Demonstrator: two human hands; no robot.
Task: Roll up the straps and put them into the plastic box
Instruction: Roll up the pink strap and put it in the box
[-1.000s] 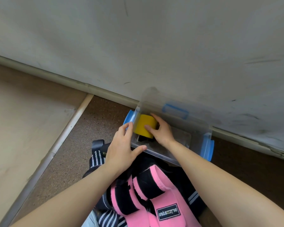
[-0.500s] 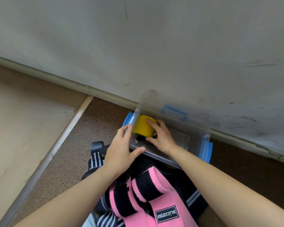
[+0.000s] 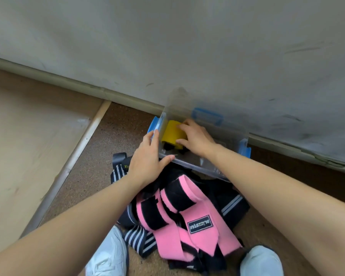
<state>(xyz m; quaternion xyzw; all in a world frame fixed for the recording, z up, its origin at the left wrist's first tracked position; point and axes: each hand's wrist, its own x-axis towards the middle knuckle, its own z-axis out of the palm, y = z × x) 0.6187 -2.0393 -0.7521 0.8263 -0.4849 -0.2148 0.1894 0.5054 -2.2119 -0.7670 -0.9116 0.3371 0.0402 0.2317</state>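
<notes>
Right hand [image 3: 195, 139] inside the plastic box [image 3: 199, 168], just above the middle of the frame, fingers curled over the top of the yellow roll [image 3: 171, 130] and thumb against its near side, pinching it. Roll low in the left end of the box, hard by the clear end wall, with something small and black beneath it, too dark to make out. Left hand [image 3: 147, 158] outside that same end, fingers straight and together against the wall by a blue latch [image 3: 154, 124], thumb spread along the near rim. Box on the brown floor [image 3: 118, 136] close to the grey wall [image 3: 187, 46]. Below the box, between the forearms, a loose heap of straps: pink straps [image 3: 199, 222] with black patches on top, black-and-white striped straps [image 3: 137, 240] beneath and to the left. White shoes [image 3: 108, 257] at the bottom edge. Pale board [image 3: 28, 136] across the left of the frame.
</notes>
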